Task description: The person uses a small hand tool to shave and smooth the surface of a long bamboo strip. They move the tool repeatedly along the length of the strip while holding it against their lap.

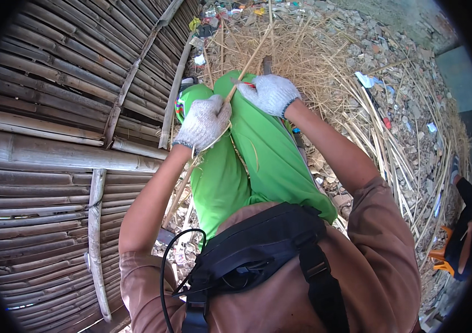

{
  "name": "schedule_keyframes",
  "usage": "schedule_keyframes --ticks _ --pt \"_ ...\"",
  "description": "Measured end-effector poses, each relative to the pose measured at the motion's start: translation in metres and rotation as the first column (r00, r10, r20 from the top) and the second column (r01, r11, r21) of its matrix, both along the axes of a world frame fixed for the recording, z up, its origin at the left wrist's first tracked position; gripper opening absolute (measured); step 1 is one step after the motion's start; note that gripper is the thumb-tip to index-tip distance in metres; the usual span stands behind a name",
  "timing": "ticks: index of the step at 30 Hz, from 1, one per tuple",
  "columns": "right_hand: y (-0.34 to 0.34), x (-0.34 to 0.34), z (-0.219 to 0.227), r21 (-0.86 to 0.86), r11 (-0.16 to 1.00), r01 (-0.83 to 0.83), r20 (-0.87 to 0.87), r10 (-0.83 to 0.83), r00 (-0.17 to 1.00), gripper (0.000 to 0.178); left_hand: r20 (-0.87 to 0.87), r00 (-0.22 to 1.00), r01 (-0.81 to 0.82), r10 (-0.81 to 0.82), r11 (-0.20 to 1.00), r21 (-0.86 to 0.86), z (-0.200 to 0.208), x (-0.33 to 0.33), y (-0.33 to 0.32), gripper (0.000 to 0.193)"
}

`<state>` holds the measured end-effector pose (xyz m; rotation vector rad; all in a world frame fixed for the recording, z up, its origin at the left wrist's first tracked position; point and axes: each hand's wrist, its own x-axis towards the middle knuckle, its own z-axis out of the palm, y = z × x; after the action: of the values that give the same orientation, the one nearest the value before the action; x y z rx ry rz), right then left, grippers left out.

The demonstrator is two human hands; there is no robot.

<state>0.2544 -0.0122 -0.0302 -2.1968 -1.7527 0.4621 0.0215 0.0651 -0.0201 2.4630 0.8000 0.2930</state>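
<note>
Both my hands wear whitish knitted work gloves with dark cuffs. My left hand is closed around a long, pale bamboo strip above my left thigh. The strip slants away from me past my knees, and its near part runs down beside my left forearm. My right hand is closed above my right knee, its thumb side at the strip. A dark, flat knife blade, as it appears, juts out beyond this hand, and a bit of red shows by the thumb. The fingers hide the handle. Thin curled shavings lie on my green trousers.
A wall of bamboo slats stands close on my left. Straw-like shavings cover the ground ahead, with long split strips to the right among rubble and litter. At far right, a person's dark-clad leg shows near an orange stool.
</note>
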Motion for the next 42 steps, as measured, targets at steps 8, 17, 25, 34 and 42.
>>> schedule_keyframes --ticks 8,17,25,34,42 --pt "0.0 0.003 -0.006 0.02 1.0 0.005 0.006 -0.005 1.0 0.087 0.077 0.997 -0.032 0.026 0.997 0.073 0.011 -0.039 -0.038 0.024" --pt "0.002 0.006 -0.011 0.012 1.0 -0.005 -0.006 0.005 1.0 0.086 0.042 0.998 -0.048 0.048 0.999 0.019 0.021 -0.089 -0.073 0.019" --pt "-0.002 0.001 0.001 -0.013 1.0 0.006 0.003 -0.006 1.0 0.09 -0.02 0.989 -0.15 0.149 0.983 -0.101 0.055 -0.137 -0.126 0.018" --pt "-0.002 0.002 -0.006 0.034 0.999 0.02 0.009 -0.02 1.0 0.089 -0.259 0.923 -0.324 0.286 0.939 -0.116 0.068 -0.205 -0.186 0.015" --pt "0.001 0.0 -0.005 -0.015 0.999 0.036 -0.013 -0.037 0.999 0.089 -0.195 0.909 -0.407 0.367 0.884 -0.23 0.059 -0.241 -0.21 0.017"
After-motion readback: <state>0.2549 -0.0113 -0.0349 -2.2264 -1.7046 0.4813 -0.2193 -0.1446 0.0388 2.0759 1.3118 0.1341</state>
